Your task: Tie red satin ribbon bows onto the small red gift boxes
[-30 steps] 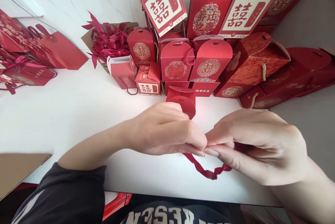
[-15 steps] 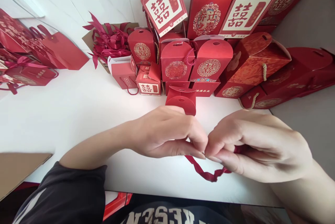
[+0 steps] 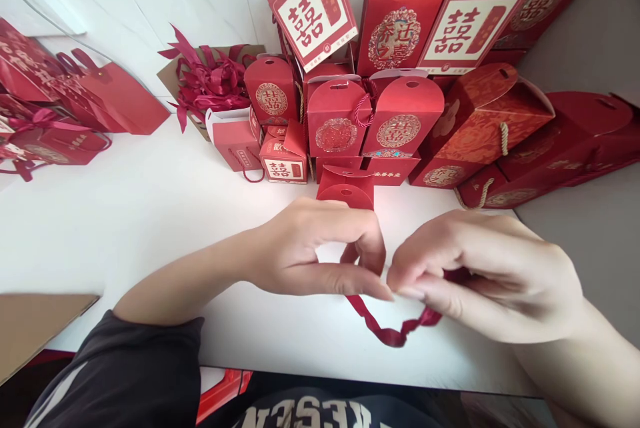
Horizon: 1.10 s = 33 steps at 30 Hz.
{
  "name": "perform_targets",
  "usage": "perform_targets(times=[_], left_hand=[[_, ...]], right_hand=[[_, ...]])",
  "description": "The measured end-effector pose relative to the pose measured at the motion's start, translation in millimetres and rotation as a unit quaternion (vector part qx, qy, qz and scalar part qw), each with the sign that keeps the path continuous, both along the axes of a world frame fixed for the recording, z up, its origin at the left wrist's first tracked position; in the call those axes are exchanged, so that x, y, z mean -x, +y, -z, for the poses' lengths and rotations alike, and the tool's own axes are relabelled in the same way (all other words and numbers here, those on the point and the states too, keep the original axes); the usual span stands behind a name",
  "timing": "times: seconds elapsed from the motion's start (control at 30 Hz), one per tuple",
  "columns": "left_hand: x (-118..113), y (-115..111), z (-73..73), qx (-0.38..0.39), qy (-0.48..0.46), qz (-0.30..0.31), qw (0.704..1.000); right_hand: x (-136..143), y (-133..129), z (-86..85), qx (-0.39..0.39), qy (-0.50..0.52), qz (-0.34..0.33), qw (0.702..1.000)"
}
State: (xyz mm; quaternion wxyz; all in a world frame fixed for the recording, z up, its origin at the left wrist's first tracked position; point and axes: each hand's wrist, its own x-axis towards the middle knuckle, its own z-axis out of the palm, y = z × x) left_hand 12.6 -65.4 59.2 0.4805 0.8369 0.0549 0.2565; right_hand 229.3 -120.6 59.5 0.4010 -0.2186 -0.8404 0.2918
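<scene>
A dark red ribbon hangs in a loop between my two hands above the white table. My left hand has its fingers curled over the ribbon's left end, which passes up behind the thumb; index finger and thumb are slightly apart. My right hand pinches thumb against index finger, with part of the ribbon bunched inside its curled fingers. The tips of both hands nearly meet, and what lies between them is too small to make out. Just beyond my left hand stands a small red gift box, partly hidden by it.
Red gift boxes with gold emblems are stacked along the back wall. A cardboard box full of ribbons stands back left. More red bags lie far left on the white table. Brown cardboard lies near left.
My left index finger has lifted away from its thumb, opening a gap. My right hand has shifted slightly left, still pinching. The ribbon loop has moved a little left.
</scene>
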Motion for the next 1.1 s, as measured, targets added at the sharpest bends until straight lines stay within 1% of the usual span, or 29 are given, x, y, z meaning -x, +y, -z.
perform_targets(times=[0.07,0.13,0.2,0.27,0.3,0.33,0.37,0.4,0.5,0.57,0.63,0.7,0.8,0.9,0.97,1.1], left_hand=[[-3.0,-2.3,-1.1,0.084,0.038,-0.011,0.996],[-8.0,-5.5,2.1,0.187,0.064,-0.010,0.980],[-12.7,-8.2,9.6,0.304,0.069,0.008,0.950],[-14.9,-9.7,18.5,0.418,0.050,0.035,0.906],[-14.9,-10.0,21.8,0.457,0.037,0.041,0.888],[-14.4,-10.1,23.7,0.477,0.030,0.036,0.877],[-13.6,-10.3,24.0,0.476,0.025,0.021,0.879],[-12.8,-10.5,22.8,0.455,0.021,-0.002,0.890],[-11.1,-11.5,14.6,0.351,0.029,-0.073,0.933],[-10.6,-11.4,10.2,0.317,0.051,-0.109,0.941],[-10.1,-9.7,9.0,0.304,0.065,-0.129,0.942],[-9.5,-6.5,9.7,0.277,0.046,-0.137,0.950],[-8.2,-0.5,10.6,0.226,0.010,-0.133,0.965],[-5.4,3.9,9.0,0.190,0.014,-0.122,0.974],[-2.4,5.3,6.5,0.188,0.037,-0.091,0.977],[3.6,5.1,-1.6,0.210,0.105,0.005,0.972]], right_hand=[[2.1,0.1,3.3,0.034,0.024,0.058,0.997],[4.4,1.0,7.0,0.073,0.050,0.105,0.991],[6.1,2.2,9.7,0.123,0.075,0.114,0.983],[6.8,3.3,10.8,0.172,0.096,0.100,0.975],[6.7,3.9,10.9,0.190,0.101,0.094,0.972],[6.4,4.4,10.8,0.202,0.104,0.093,0.969],[6.1,5.0,10.8,0.207,0.104,0.098,0.968],[5.9,5.7,10.8,0.210,0.104,0.104,0.967],[6.6,8.6,11.5,0.214,0.112,0.122,0.963],[8.3,11.3,12.2,0.225,0.127,0.118,0.959],[10.1,14.4,12.9,0.244,0.148,0.101,0.953],[11.0,17.9,13.9,0.262,0.169,0.083,0.946],[9.7,23.7,16.2,0.292,0.190,0.060,0.935],[7.4,29.0,18.8,0.316,0.207,0.038,0.925],[6.8,31.9,20.5,0.312,0.215,0.038,0.925],[7.2,37.1,23.5,0.280,0.211,0.065,0.934]])
